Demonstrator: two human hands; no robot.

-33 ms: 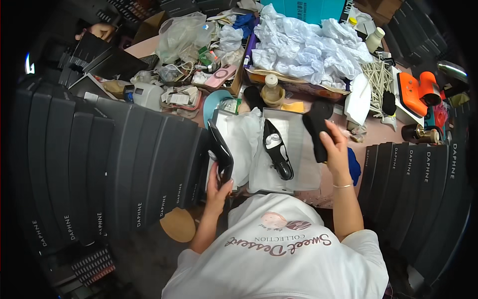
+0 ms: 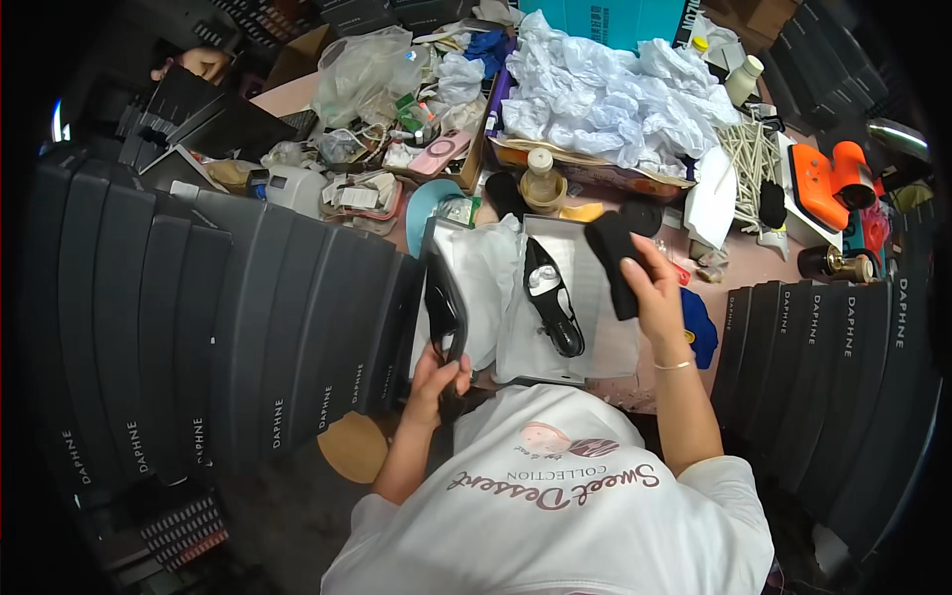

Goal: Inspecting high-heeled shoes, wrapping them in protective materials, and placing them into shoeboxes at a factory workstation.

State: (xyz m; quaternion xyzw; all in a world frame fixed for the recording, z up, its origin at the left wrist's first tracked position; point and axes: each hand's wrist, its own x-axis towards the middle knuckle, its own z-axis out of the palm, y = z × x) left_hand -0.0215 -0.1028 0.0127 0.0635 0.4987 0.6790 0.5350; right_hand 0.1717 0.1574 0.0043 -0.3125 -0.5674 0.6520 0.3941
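My left hand [image 2: 434, 382] is closed around a glossy black shoe [image 2: 442, 309], held on edge at the left side of an open shoe box [image 2: 540, 381]. Its mate, a black slingback shoe [image 2: 559, 327], lies inside with crumpled white stuffing in its toe. White tissue paper [image 2: 474, 288] is spread in the box's left part. Over the right side of the box, my right hand [image 2: 656, 293] grips a long, black, soft-looking pad [image 2: 611, 260], whose exact kind I cannot make out. Just right of that hand lies a blue cloth [image 2: 700, 332].
Stacked dark shoe boxes [image 2: 297, 317] wall the left, with another stack [image 2: 823, 367] at right. Behind the box stand a pump bottle [image 2: 541, 178] and a carton of crumpled white paper [image 2: 615, 99]. White sticks [image 2: 751, 169] and an orange device [image 2: 821, 188] sit far right.
My left hand has turned the shoe so more of its side shows, and has lowered slightly. My right hand has shifted a little left with the black pad, uncovering a dark round thing behind it.
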